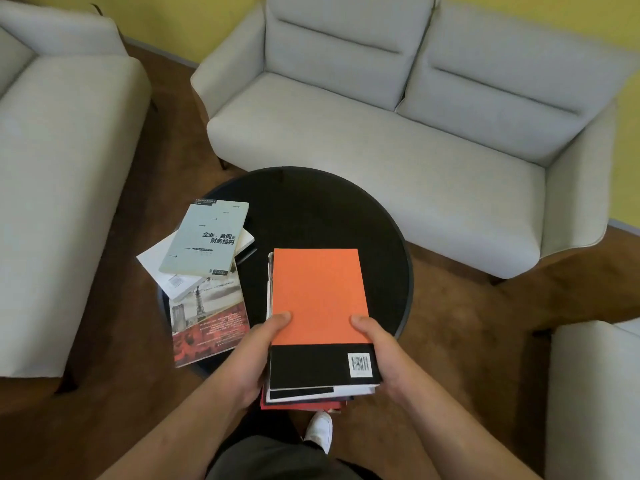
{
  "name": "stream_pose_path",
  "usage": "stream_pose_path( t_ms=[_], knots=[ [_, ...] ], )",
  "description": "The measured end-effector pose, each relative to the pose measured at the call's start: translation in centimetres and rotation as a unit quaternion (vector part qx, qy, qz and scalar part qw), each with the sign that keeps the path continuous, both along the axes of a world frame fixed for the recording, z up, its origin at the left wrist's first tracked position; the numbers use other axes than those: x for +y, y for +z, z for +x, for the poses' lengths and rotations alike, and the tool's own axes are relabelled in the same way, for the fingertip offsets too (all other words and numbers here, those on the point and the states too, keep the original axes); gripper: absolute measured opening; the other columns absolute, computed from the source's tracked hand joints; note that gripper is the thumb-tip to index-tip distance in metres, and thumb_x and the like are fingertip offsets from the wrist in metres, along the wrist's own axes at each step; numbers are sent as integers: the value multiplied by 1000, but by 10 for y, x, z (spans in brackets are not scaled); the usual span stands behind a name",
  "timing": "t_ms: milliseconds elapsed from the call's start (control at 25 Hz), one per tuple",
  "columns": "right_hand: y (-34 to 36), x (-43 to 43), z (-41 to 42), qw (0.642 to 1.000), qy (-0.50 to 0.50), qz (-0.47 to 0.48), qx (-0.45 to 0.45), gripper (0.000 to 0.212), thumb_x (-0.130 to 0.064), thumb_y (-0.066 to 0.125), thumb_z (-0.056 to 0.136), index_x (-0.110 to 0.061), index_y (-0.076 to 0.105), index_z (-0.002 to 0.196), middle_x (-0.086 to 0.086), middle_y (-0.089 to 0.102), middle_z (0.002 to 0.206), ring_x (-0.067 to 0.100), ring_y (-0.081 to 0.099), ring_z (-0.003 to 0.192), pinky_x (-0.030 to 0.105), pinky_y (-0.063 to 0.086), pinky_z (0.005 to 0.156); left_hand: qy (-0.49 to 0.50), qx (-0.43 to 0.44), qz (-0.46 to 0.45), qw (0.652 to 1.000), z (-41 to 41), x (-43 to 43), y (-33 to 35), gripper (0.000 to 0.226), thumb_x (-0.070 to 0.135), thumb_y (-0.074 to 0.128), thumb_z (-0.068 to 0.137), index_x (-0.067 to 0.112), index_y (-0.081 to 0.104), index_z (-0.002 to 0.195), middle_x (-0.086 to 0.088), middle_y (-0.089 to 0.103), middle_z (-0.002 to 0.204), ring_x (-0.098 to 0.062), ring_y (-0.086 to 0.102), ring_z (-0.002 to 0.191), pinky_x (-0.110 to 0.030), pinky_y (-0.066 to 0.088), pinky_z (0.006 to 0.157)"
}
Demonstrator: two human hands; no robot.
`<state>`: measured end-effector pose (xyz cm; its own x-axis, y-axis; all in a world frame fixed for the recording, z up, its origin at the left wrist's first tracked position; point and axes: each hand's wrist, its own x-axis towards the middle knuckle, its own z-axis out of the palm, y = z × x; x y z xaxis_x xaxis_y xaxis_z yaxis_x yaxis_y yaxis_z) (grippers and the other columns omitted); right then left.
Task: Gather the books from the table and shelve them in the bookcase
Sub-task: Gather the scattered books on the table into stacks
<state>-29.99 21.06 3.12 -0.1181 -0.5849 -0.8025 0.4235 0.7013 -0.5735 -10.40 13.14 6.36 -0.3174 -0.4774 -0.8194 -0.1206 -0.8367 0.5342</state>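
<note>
1. While the person stands by the round black table (346, 209), both hands hold a stack (304, 393) of books. All of this is seen from the head camera.
2. The left hand (254, 355) grips the left side of the stack. Its thumb lies flat on the top book, and its fingers go under, where I cannot see them.
3. The right hand (384, 355) grips the right side the same way, thumb on top.
4. The top book is the orange book (318, 296), back cover up, with a bar code near the right hand. The edges of a few more books peek out below it.
5. The stack is over the near right part of the table, and its near end sticks out past the rim. I cannot tell if the far end rests on the table or is lifted.
6. Three more books lie in a loose pile on the left side of the table: a green book (207, 237) on a white book (156, 261), which lies on a red book (211, 327). The white and red ones hang over the rim.
7. I think the step is gathering, and it looks about half done.
8. Next, those three books need to join the stack. One hand would have to let go, so the stack could tip or slide. Putting it flat on the table first seems safer.
9. The bookcase is not in view, so the person will have to turn to find it.
</note>
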Motion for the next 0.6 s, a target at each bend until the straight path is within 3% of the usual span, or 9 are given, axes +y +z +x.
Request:
stream_pose_path(
  t_ms=[120,200,320,440,520,600],
  knots=[
    [-9,7,4,999,39,5,33,41,-42,55,98,-8,59,120,12,74,95,25,72,83,34,54,78,-21,-44,-19,999,8,9,-11,45,51,61,91,17,61,120,-10,74,109,-26,69,101,-38,50,76],
    [-12,7,5,996,61,-1,59,44,-45,55,97,-9,59,122,11,75,99,25,72,89,35,53,84,-56,-67,-58,995,11,6,-9,39,53,58,92,19,64,112,-6,73,110,-19,67,99,-32,46,75],
    [-15,4,0,994,83,-8,73,68,-73,54,84,-20,62,125,5,75,115,25,69,110,43,47,104,-52,-108,-118,986,9,-7,-9,39,62,55,92,25,66,94,-9,70,116,-15,63,89,-35,41,89],
    [-21,-2,-7,1000,13,4,15,88,-91,44,71,-29,63,130,1,72,126,27,65,121,52,42,112,6,-61,-36,997,6,-7,-16,45,67,38,95,32,66,98,-2,68,103,-15,57,87,-39,40,89],
    [-26,1,-1,997,-60,43,-28,75,-79,39,87,-18,64,123,9,78,112,30,74,104,48,54,99,22,-12,28,999,4,3,-25,57,71,33,94,29,71,105,-5,78,98,-22,65,98,-38,48,82],
    [-32,8,10,995,-66,56,-54,58,-58,36,102,-9,66,101,11,80,81,24,77,70,33,62,66,59,9,43,997,6,10,-33,62,69,33,94,25,73,112,-6,81,100,-27,68,106,-39,51,83]
  ],
)
